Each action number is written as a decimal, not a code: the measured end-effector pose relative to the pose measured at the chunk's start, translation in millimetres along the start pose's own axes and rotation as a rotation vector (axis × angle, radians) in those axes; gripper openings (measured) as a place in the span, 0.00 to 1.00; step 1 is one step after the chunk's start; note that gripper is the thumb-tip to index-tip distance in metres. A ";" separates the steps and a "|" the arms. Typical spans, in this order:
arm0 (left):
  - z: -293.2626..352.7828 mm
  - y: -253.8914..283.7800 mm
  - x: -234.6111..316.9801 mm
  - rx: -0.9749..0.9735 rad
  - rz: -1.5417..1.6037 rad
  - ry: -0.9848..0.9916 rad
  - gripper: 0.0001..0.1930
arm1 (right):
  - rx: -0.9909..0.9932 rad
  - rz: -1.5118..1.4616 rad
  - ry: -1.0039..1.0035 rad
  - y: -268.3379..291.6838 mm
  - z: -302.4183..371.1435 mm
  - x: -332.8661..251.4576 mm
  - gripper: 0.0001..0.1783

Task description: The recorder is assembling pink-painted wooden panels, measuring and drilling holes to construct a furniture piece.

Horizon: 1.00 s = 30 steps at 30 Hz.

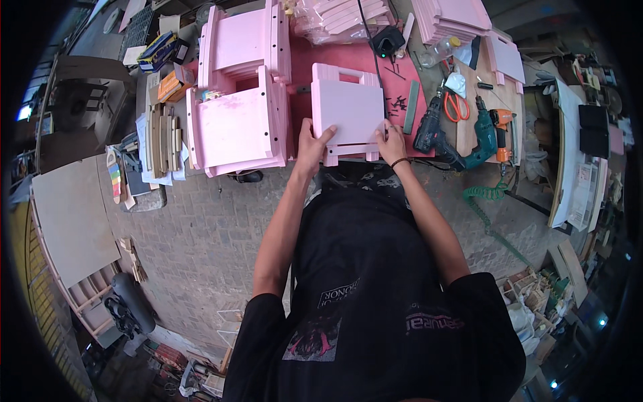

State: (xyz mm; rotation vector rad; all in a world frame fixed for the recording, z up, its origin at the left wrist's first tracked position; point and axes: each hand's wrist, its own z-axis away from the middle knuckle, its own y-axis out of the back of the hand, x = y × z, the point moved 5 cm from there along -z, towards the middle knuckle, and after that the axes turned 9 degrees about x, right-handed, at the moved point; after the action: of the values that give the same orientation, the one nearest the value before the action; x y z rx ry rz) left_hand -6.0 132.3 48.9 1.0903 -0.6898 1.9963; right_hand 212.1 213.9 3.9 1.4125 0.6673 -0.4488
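Observation:
A small pink board assembly [349, 107], with a slot near its far end, stands in front of me at the table's near edge. My left hand [313, 146] grips its left side, the thumb lying on the top panel. At the right side my right hand [392, 143] is closed, fingertips pinched against the edge. A small dark spot shows by those fingertips; whether it is a screw or a hole I cannot tell. Loose black screws [398, 104] lie right of the assembly, beside a flat grey-green strip [411, 107].
Stacked pink assemblies [234, 130] stand on the left. On the right lie a black drill [431, 127], a teal drill [483, 137] and an orange air tool [503, 130] with a coiled green hose [487, 193]. More pink panels [452, 20] are piled at the back. A black cable [367, 33] hangs behind the assembly.

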 end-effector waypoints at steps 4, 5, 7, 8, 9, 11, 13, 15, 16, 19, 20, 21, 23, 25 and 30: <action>29.8 -15.9 54.9 0.081 -0.249 -0.269 0.18 | 0.053 -0.132 0.146 20.9 -2.4 -57.7 0.29; 38.2 -19.1 64.2 0.102 -0.303 -0.251 0.18 | 0.019 -0.202 0.161 25.2 -3.7 -71.9 0.29; 51.5 -24.6 70.5 0.156 -0.326 -0.374 0.20 | -0.080 -0.404 0.107 31.6 -7.6 -93.9 0.29; 57.0 -28.6 75.1 0.200 -0.346 -0.486 0.23 | -0.183 -0.594 0.042 32.5 -9.4 -103.9 0.29; 62.8 -35.1 76.1 0.213 -0.375 -0.430 0.28 | -0.289 -0.736 -0.037 40.7 -6.5 -118.5 0.27; 66.1 -44.5 69.1 0.201 -0.369 -0.425 0.27 | -0.313 -0.819 -0.039 36.6 -5.6 -123.8 0.28; 62.5 -50.0 54.8 0.178 -0.348 -0.408 0.26 | -0.404 -0.799 -0.065 35.4 -5.1 -123.0 0.32; 61.7 -56.1 52.2 0.158 -0.351 -0.526 0.31 | -0.340 -0.727 0.048 35.1 -8.9 -123.4 0.33; 62.5 -58.2 49.4 0.154 -0.353 -0.529 0.31 | -0.283 -0.650 0.155 37.5 -10.2 -125.1 0.35; 66.7 -61.9 46.6 0.120 -0.397 -0.673 0.34 | -0.372 -0.666 0.064 41.2 -10.2 -114.2 0.36; 64.2 -60.2 40.7 0.051 -0.348 -0.583 0.36 | -0.419 -0.658 0.031 39.7 -10.9 -112.2 0.36; 63.7 -62.5 40.2 -0.024 -0.300 -0.490 0.38 | -0.411 -0.660 0.027 39.2 -11.9 -108.2 0.36; 62.6 -67.8 41.9 -0.102 -0.214 -0.366 0.43 | -0.415 -0.665 0.032 36.6 -12.7 -101.3 0.39; 60.9 -62.6 35.3 -0.155 -0.125 -0.237 0.48 | -0.418 -0.612 0.085 45.9 -12.9 -111.2 0.44; 67.7 -58.6 29.5 -0.231 -0.287 -0.416 0.51 | -0.413 -0.425 0.182 69.3 -2.7 -132.4 0.60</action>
State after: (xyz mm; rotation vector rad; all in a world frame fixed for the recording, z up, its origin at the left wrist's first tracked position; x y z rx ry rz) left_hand 62.2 126.6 113.7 1.3888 -0.8948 1.4226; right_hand 158.6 211.8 143.5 0.9229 1.1480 -0.4825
